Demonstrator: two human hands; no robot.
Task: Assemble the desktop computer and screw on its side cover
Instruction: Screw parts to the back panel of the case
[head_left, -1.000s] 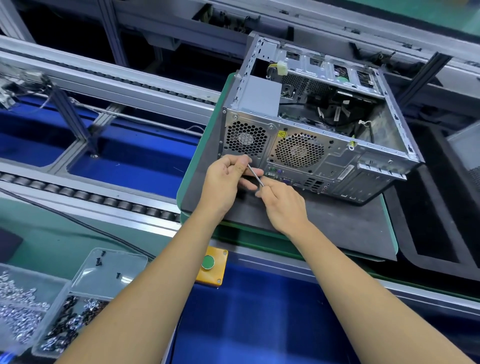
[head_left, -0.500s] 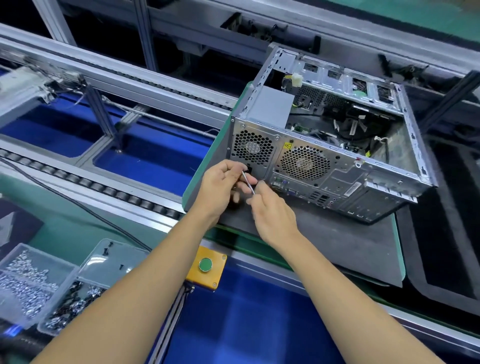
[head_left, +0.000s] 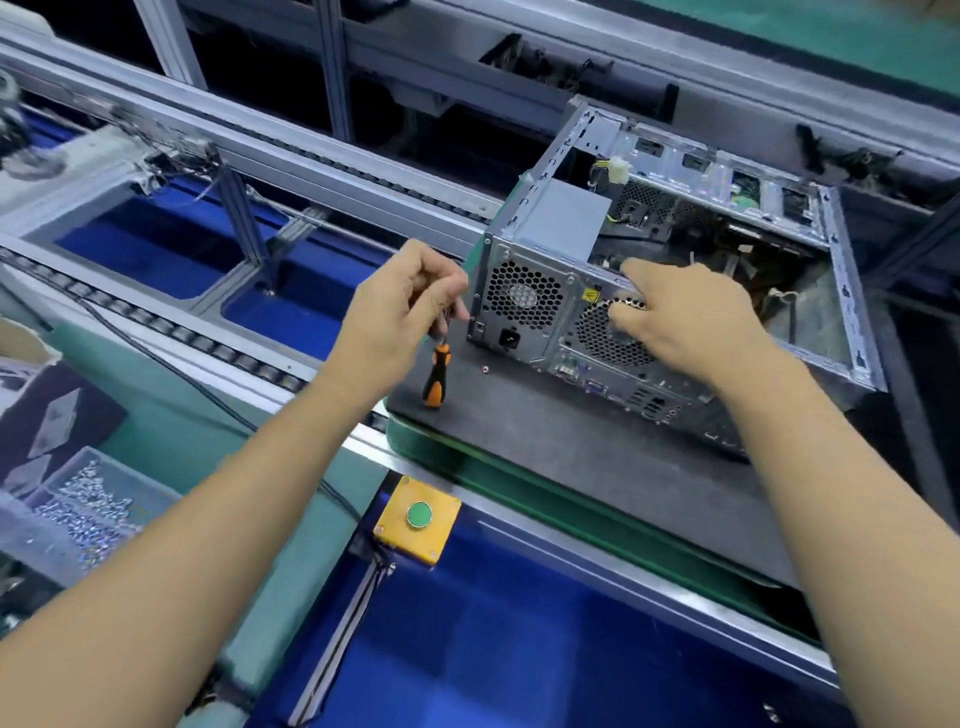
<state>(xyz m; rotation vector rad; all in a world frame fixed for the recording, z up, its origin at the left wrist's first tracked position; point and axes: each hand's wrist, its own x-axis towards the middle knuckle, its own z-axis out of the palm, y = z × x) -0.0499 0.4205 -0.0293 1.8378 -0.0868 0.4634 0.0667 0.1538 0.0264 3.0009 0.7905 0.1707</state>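
Computer case (head_left: 675, 291) lies on its side on a dark mat (head_left: 571, 447), open side up (no cover on), cables and parts visible inside. Rear panel faces the person: two round-mesh fan grilles, yellow warning sticker, power socket, ports lower right. Small screw (head_left: 485, 370) on the mat just in front of the rear panel. Left hand (head_left: 400, 317) raised just left of the case, grip clamped on a screwdriver (head_left: 437, 375) held by the shaft, orange-black handle hanging down toward the mat; tip hidden in the fist. Right hand (head_left: 680, 317) lies on the top rear edge of the case over the larger fan grille, fingers reaching into the opening, seemingly loose, not clamped on anything. Yellow box with green button (head_left: 418, 514) on the conveyor rail below.
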